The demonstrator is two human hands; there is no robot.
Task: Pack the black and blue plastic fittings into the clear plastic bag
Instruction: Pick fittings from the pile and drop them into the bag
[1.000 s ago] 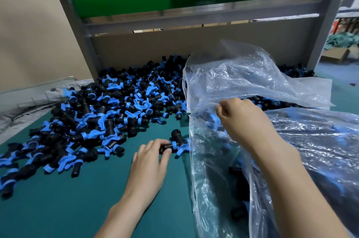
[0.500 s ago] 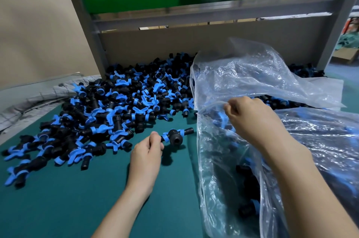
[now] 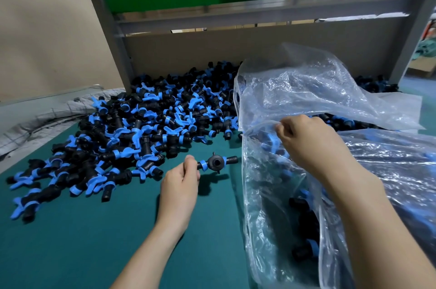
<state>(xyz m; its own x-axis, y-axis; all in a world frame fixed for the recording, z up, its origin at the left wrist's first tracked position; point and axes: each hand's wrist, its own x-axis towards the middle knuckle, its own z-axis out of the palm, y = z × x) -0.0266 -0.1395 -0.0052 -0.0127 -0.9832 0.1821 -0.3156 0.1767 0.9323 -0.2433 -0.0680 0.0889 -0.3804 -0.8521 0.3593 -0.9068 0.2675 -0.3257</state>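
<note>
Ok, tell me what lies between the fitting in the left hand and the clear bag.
In the head view, only a narrow strip of bare green mat separates the held fitting from the clear plastic bag; nothing else sits there.

- The left hand [image 3: 180, 184], in the lower centre of the frame, is bare, its smooth back and rounded knuckles uncovered.
- The left forearm [image 3: 151, 253] is slim and bare from the wrist to the bottom edge of the frame, with skin showing along its whole visible length.
- The right hand [image 3: 311, 144], right of centre, is bare as well, with a broad smooth back and a row of rounded knuckles.
- The right forearm [image 3: 377, 241] is bare from the wrist to the lower right corner of the frame, looking thicker nearer the lens.
- The fingernails on both hands are too small to make out.
</note>
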